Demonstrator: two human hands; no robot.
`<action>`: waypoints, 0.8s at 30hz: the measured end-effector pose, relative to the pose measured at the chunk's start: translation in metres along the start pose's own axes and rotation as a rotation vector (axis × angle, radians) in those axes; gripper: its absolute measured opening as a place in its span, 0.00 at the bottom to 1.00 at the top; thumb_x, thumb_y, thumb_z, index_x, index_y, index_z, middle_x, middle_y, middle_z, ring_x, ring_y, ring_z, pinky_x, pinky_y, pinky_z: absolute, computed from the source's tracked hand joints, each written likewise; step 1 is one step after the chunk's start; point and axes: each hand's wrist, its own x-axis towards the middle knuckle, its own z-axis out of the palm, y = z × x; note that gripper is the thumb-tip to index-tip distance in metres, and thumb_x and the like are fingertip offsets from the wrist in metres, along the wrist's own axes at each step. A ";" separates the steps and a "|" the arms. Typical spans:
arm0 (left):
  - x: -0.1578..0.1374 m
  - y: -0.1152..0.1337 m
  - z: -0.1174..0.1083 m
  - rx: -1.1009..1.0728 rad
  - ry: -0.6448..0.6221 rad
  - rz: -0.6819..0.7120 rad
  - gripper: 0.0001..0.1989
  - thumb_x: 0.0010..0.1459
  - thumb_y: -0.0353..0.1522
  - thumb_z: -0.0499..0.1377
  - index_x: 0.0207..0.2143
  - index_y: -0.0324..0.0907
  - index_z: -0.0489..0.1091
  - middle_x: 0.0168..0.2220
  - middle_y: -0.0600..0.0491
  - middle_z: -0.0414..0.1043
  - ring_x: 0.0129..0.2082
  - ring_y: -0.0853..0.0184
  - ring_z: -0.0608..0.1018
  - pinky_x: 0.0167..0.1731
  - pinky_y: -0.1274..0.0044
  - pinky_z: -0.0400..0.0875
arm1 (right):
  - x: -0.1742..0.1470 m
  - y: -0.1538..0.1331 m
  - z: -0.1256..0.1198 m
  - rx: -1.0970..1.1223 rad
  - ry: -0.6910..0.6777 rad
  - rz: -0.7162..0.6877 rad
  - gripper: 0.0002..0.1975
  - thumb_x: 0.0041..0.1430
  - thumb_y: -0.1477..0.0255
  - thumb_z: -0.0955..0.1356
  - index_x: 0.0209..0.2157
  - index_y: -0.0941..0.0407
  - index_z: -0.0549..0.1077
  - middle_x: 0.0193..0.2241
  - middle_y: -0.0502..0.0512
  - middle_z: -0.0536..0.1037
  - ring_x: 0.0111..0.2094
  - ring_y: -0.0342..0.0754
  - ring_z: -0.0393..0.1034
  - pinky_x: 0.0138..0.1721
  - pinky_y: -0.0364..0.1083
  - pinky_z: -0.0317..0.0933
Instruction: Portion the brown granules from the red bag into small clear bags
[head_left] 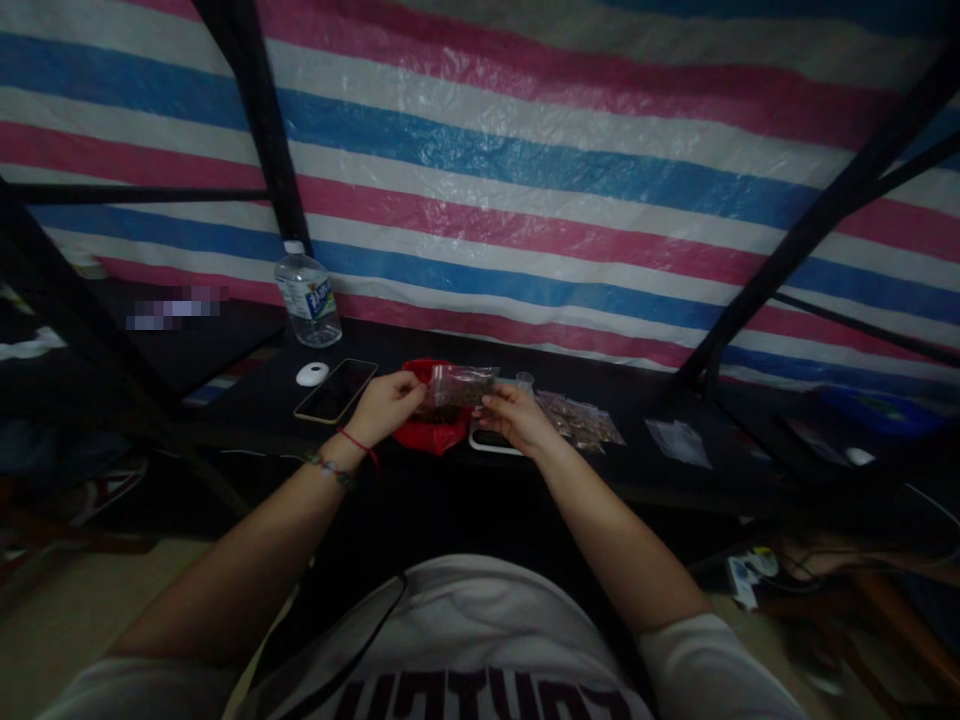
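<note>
Left hand [394,402] and right hand [516,414] pinch opposite ends of clear bag [463,384] near red container [431,436]; hold it level, both grips firm, to avoid spills.

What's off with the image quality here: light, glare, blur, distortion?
All in the head view: dim overall; glare flecks on the striped sheet; wide-angle distortion, stripes bowing; clear bag between left hand and right hand looks soft, contents hard to make out; pixelated patch at picture left hides what's there.
</note>
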 end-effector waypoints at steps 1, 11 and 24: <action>0.001 -0.003 -0.001 0.032 0.052 -0.019 0.13 0.54 0.37 0.52 0.25 0.39 0.69 0.24 0.53 0.71 0.25 0.69 0.71 0.27 0.79 0.65 | 0.008 0.000 -0.002 -0.030 0.018 -0.024 0.19 0.44 0.65 0.74 0.38 0.56 0.71 0.33 0.53 0.77 0.30 0.42 0.73 0.30 0.40 0.67; -0.002 -0.007 0.007 0.353 -0.002 0.183 0.26 0.50 0.39 0.59 0.51 0.39 0.64 0.46 0.44 0.71 0.45 0.57 0.74 0.45 0.70 0.66 | 0.067 -0.021 0.007 -1.085 0.022 -0.376 0.08 0.51 0.72 0.68 0.33 0.57 0.77 0.33 0.54 0.78 0.35 0.46 0.71 0.40 0.45 0.62; -0.005 -0.015 0.015 0.608 -0.050 0.110 0.20 0.50 0.46 0.56 0.34 0.40 0.73 0.38 0.42 0.74 0.43 0.52 0.73 0.49 0.62 0.61 | 0.071 -0.031 0.031 -1.145 0.150 -0.489 0.13 0.58 0.74 0.63 0.40 0.55 0.78 0.42 0.56 0.79 0.45 0.50 0.72 0.48 0.46 0.61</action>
